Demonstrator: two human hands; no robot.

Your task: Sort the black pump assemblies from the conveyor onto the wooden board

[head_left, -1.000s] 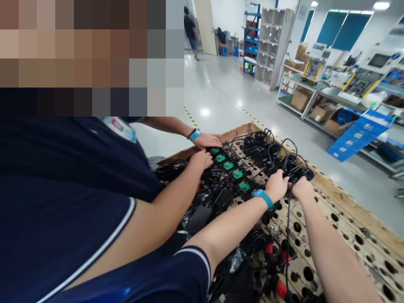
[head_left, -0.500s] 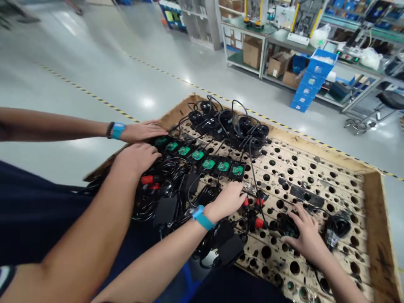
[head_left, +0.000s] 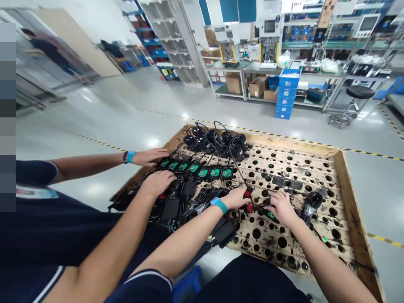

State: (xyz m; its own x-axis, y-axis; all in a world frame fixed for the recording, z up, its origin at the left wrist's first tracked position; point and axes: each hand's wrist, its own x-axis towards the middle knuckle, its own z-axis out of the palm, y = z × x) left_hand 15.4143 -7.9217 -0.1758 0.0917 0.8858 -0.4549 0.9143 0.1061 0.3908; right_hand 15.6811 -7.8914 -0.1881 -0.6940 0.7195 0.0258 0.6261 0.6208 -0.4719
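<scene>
My left hand (head_left: 236,198), with a teal wristband, has its fingers closed around a red-ended cable connector (head_left: 250,208). A second red connector piece (head_left: 246,194) shows at its fingertips. To its right, my right hand (head_left: 282,207) pinches a black cable connector (head_left: 261,210) that lines up with the red one. A bit of green shows under the right fingers; the rest there is hidden. Beside that hand lies a coiled black cable (head_left: 313,202) in clear wrap. Black boxes with green circuit boards (head_left: 215,172) stand in a row beyond my left hand.
A wooden-rimmed board with many holes (head_left: 315,168) carries everything. Round black units with cables (head_left: 217,141) cluster at its far side. On the left, a co-worker's two hands (head_left: 158,183) rest by the row. Black adapters (head_left: 225,233) and cable bundles lie near the front edge.
My right hand has moved left and closed on the black connector, closer to my left hand. My left hand has closed at the red connector. The view has tilted up.
</scene>
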